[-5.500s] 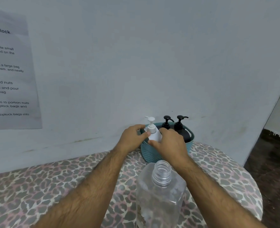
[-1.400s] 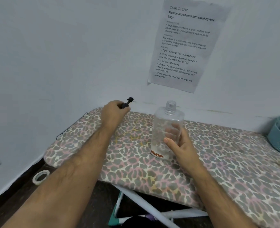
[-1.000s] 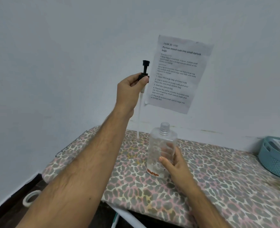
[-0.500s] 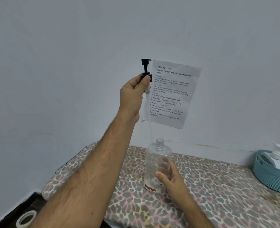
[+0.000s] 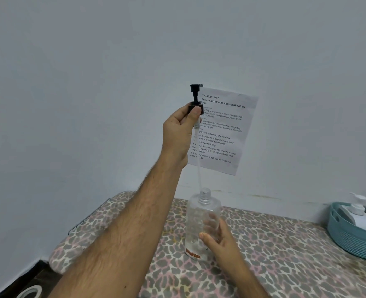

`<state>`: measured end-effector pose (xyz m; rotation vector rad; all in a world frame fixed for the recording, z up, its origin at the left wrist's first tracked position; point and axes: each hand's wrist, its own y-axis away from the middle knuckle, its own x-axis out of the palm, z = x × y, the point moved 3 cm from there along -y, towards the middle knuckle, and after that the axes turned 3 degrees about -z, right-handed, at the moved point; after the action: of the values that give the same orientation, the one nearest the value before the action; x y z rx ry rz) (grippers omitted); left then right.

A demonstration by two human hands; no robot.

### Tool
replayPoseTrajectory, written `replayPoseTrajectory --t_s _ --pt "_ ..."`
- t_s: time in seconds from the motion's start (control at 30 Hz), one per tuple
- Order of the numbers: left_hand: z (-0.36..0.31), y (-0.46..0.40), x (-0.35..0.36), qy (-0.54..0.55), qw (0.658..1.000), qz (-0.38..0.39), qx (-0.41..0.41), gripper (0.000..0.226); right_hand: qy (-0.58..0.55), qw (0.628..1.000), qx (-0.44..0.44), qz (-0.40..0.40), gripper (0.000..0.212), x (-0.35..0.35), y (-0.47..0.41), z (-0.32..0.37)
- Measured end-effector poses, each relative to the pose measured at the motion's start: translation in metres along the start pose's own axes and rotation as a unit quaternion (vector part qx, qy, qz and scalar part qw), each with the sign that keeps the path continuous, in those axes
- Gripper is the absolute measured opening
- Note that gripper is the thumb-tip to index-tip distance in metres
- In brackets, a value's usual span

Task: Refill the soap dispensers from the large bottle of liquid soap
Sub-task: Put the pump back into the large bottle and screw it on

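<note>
On the leopard-print board (image 5: 285,254), the right hand (image 5: 218,239) wraps the clear bottle (image 5: 202,220), steadying it upright. The left hand (image 5: 178,132) pinches the black pump head (image 5: 196,104) high above, its dip tube (image 5: 198,164) apparently just entering the neck. Lower straight, keeping the tube vertical, then twist the collar snug.

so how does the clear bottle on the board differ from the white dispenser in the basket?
The clear bottle stands upright on the patterned board; the white dispenser leans inside the teal basket. The clear bottle's neck is open, its black pump lifted above in the left hand; the white dispenser keeps its white pump on. The clear bottle is see-through and steadied by the right hand; the white one is opaque, untouched.
</note>
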<state>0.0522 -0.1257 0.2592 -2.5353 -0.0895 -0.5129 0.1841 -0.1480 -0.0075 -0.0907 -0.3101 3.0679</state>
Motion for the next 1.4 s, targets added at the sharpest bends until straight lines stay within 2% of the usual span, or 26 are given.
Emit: replayPoseTrajectory --t_s 0.43,0.73,1.07,1.27,1.4 --pt "0.006 0.000 0.005 -0.024 1.000 0.011 0.001 0.029 0.002 1.000 -0.006 0.002 0.055 0.000 -0.001 0.000" --pt "0.066 0.024 -0.013 -0.059 0.996 0.030 -0.053 0.029 0.010 1.000 -0.015 0.001 0.056 0.000 0.002 0.004" --pt "0.111 0.047 -0.045 -0.095 0.985 0.103 -0.104 0.025 0.009 1.000 -0.016 0.004 0.053 0.000 0.000 0.005" --pt "0.110 0.049 -0.050 -0.084 0.984 0.119 -0.104 0.022 0.006 1.000 -0.013 0.011 0.051 0.000 0.001 0.006" --pt "0.114 0.053 -0.051 -0.127 0.974 0.156 -0.101 0.024 0.015 1.000 -0.012 0.013 0.054 0.000 0.000 0.004"
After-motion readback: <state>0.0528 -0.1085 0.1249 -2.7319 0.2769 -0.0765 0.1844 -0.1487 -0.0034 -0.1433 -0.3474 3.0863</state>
